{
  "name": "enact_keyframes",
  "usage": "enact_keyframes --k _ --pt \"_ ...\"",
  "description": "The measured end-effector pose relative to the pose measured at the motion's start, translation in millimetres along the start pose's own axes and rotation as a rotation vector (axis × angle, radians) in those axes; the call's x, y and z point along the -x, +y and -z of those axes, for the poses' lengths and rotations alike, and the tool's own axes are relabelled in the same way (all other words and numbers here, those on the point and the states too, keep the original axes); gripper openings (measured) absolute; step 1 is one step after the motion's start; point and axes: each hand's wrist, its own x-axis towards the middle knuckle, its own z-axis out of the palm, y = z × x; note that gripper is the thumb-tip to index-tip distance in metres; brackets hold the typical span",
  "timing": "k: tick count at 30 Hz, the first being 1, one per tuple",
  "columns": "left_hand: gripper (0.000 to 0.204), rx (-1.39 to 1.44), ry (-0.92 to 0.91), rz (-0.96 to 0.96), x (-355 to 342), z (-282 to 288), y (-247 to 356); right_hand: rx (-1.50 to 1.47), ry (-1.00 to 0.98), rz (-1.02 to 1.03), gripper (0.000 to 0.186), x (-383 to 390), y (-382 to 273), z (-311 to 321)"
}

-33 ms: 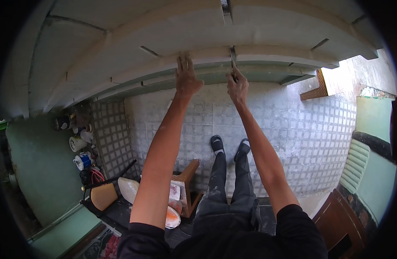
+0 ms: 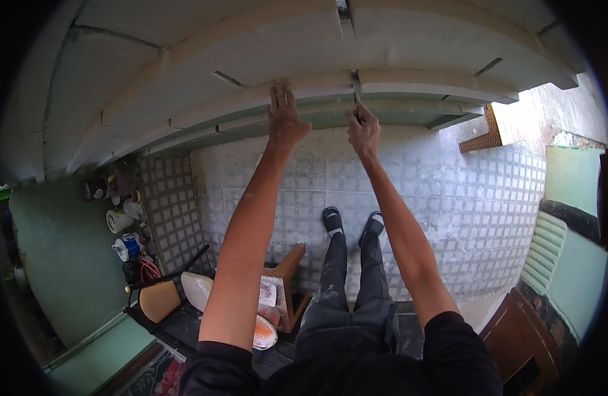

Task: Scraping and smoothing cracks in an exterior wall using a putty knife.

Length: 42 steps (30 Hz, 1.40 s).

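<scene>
My left hand point(image 2: 287, 121) lies with outstretched fingers against the pale lower edge of a stepped, wall-like structure point(image 2: 310, 80) that curves across the top of the view. To its right, my right hand point(image 2: 364, 132) is closed around a narrow scraper point(image 2: 357, 99). The tool points up into a dark vertical slot point(image 2: 355, 79) in the same edge; how deep its tip sits I cannot tell. More slots and gaps break the pale surface, one point(image 2: 228, 78) up and left of my left hand.
I stand in dark sandals on a dusty tiled floor point(image 2: 416, 198). Behind my left arm are a brown wicker-patterned piece point(image 2: 290, 264), a white tub point(image 2: 264, 334) with orange inside and a chair point(image 2: 160, 300). Several buckets point(image 2: 127, 247) line the left; a brown wooden panel point(image 2: 525, 340) stands right.
Hardly anything differs: my right hand and the scraper stay at the slot, and my left hand keeps its place on the edge.
</scene>
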Motion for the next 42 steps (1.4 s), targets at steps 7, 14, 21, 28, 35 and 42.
enact_keyframes --k 7,14,21,28,35,42 --pt "0.105 0.006 -0.035 -0.008 1.3 2.6 -0.5 0.137 -0.102 0.153 0.052 18.8 3.6 27.9" --pt "0.106 0.002 -0.005 -0.027 0.9 -0.2 -3.9 0.077 -0.087 0.073 0.053 29.5 4.2 25.8" --pt "0.106 0.012 0.006 -0.041 0.2 -1.8 -4.0 0.128 -0.116 0.112 0.056 15.6 6.2 29.7" --pt "0.106 0.012 -0.014 -0.024 1.2 0.6 -6.3 0.079 -0.28 -0.038 0.07 13.2 -8.2 32.1" --pt "0.106 -0.001 0.034 -0.061 -0.5 -3.8 -4.3 0.259 -0.173 0.239 0.068 -6.4 -10.8 34.0" --pt "0.103 -0.022 0.042 -0.068 1.0 -6.3 -4.2 0.26 -0.212 0.233 0.062 -7.6 -10.6 39.7"
